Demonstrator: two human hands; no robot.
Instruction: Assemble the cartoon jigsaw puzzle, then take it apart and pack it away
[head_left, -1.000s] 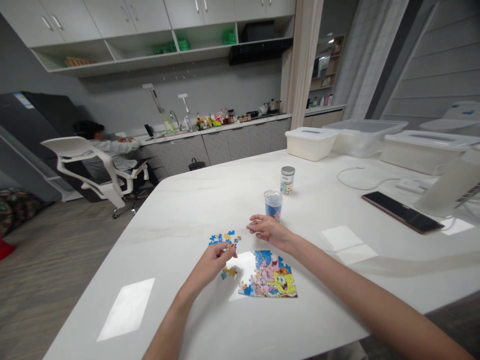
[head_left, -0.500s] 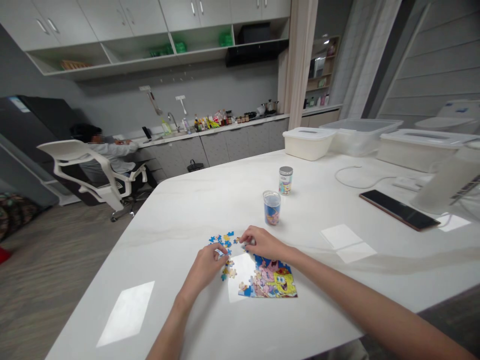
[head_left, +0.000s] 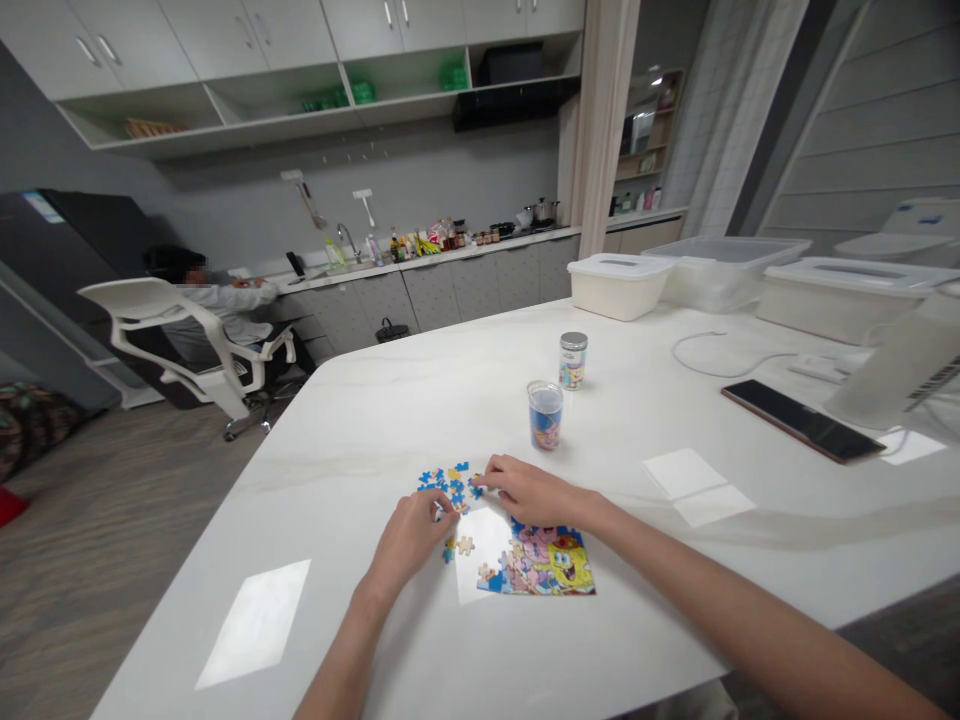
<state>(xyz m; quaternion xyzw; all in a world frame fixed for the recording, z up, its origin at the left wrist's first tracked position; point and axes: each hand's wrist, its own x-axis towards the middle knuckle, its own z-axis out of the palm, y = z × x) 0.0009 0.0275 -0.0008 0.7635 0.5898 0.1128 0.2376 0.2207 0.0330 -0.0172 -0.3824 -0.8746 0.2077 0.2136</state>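
On the white table, a partly joined jigsaw puzzle (head_left: 555,562) shows a yellow cartoon face and pink figures. My right hand (head_left: 529,490) reaches over its upper edge, the fingers closed at a small blue puzzle piece (head_left: 475,489). To the left, my left hand (head_left: 417,528) has its thumb and fingers pinched together on a small puzzle piece (head_left: 462,510), which they partly cover. Several loose blue and yellow pieces (head_left: 442,478) lie just beyond the left fingers. Nearer to me, a pale piece (head_left: 466,546) lies face up or down, I cannot tell which.
Behind the puzzle stand a clear cup with a cartoon print (head_left: 545,415) and a silver-lidded tin (head_left: 573,360). A phone (head_left: 802,420), a white cable (head_left: 705,368) and plastic boxes (head_left: 619,290) occupy the right side. A person sits on a white chair (head_left: 161,305) at the far left.
My right hand has come down and slightly left onto a loose blue piece. The piece below my left fingertips has shifted up to them. The left hand itself has hardly moved.
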